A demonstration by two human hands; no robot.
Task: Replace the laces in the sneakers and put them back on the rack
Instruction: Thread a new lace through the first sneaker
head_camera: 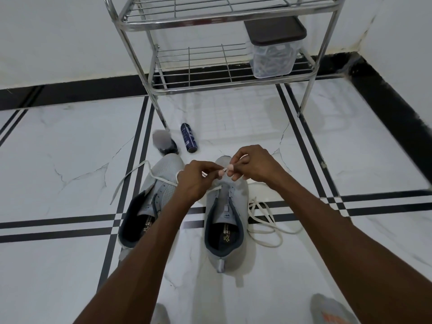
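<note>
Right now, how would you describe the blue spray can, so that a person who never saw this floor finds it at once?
Start at the metal shoe rack against the wall and follow its front left leg down to the tiled floor. Just right of that leg's foot lies the blue spray can, on its side, beyond the two grey sneakers. The dark object beside it is stubby and blurred; the can is slim, blue and printed.

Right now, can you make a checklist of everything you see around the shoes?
Surface: white marble floor with black stripes.
Job's things: two grey sneakers, left sneaker and right sneaker; white lace trailing beside the right one; metal rack behind.
Clutter: blue spray can lying down; brush; lidded box on the rack.
Grippers: left hand and right hand pinch a lace end over the right sneaker.
Cables: nothing seen.
Surroundings: white walls, black skirting.
</note>
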